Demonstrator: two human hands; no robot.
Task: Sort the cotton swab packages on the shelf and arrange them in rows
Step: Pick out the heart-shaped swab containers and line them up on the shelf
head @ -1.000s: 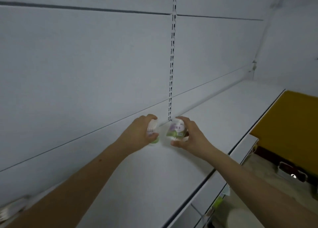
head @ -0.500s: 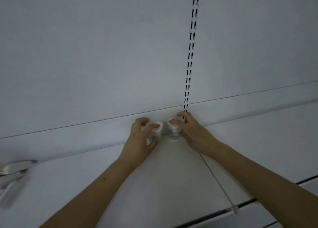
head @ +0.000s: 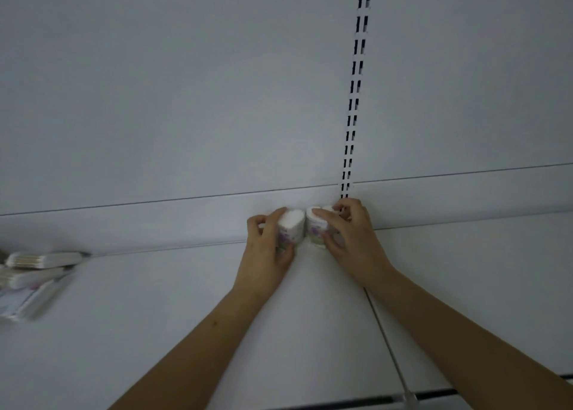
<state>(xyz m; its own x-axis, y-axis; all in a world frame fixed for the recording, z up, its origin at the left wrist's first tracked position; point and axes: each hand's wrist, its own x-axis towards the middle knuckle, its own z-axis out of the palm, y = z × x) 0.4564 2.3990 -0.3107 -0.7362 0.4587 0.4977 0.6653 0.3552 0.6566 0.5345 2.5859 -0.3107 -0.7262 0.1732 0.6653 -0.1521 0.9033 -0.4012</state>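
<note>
White shelf (head: 434,285): we are gripping a tub (head: 291,228) in our left hand (head: 263,254), another tub (head: 316,230) in our right hand (head: 353,242), pressing both upright, touching, against the back panel (head: 217,99).

back panel (head: 186,99): white, plain | slotted upright (head: 353,106): vertical, dark paired slots, right of centre

The print on the swab packages (head: 291,233) is too blurred to read.

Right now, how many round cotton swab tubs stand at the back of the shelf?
2 clearly: one tub gripped by the left hand, one tub under the right hand. A third white top behind the right fingers may be another; hidden.
</note>
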